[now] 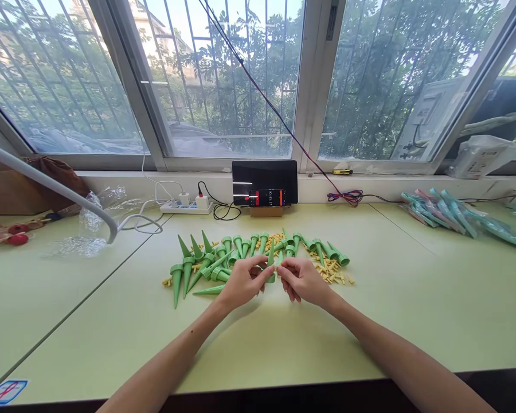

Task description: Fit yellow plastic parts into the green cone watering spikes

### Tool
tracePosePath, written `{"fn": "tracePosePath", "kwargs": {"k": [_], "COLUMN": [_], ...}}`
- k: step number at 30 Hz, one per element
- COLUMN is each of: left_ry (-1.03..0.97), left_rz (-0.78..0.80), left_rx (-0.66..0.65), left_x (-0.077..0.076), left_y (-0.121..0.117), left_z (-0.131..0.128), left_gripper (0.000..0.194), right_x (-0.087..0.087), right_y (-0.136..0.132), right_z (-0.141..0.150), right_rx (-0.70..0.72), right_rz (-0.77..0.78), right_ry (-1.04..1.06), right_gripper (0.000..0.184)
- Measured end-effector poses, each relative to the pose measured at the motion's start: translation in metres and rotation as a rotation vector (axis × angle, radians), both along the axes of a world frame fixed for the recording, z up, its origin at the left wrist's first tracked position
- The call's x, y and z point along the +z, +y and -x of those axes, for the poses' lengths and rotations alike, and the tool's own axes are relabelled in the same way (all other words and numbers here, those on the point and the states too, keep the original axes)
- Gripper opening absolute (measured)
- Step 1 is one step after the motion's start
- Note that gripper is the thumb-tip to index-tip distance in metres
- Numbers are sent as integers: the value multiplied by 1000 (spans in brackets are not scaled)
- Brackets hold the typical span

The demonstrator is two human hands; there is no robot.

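In front of me, my left hand (248, 280) is closed around a green plastic spike (271, 250), its pointed end up and its wider end by the thumb. My right hand (304, 279) is pinched close beside it, fingertips nearly meeting the left ones. Whatever sits between the right fingertips is too small and covered to name. Behind both hands lie many green cone-shaped spikes with ribbed collars, such as one at the left (176, 284). Small yellow T-shaped pieces (329, 272) are scattered among them, mostly to the right and behind.
A phone (268, 198) showing a timer leans on a black tablet (264, 170) at the back. A power strip (184, 207) with white cables is left of it. Bagged teal and pink items (449, 212) lie at right; red-ended wooden pieces (18, 234) at far left.
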State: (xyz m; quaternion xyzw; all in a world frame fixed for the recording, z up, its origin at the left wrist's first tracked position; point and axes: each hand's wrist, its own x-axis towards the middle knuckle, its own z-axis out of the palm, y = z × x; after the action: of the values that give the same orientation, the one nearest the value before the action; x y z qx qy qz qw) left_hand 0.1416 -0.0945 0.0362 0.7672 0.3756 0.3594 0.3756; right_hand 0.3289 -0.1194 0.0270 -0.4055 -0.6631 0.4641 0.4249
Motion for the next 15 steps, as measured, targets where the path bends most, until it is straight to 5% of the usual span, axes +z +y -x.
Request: {"fn": "tracePosePath", "kwargs": {"k": [15], "left_ry": [35], "left_rz": [-41], "left_rx": [14], "left_x": [-1], "left_y": [1], "left_z": [0], "left_gripper": [37], "right_x": [0], "right_y": [-1], "right_z": [1], "right_rx": [-64], "right_rz": [-72], "right_ry": [-49], "right_gripper": [35]}}
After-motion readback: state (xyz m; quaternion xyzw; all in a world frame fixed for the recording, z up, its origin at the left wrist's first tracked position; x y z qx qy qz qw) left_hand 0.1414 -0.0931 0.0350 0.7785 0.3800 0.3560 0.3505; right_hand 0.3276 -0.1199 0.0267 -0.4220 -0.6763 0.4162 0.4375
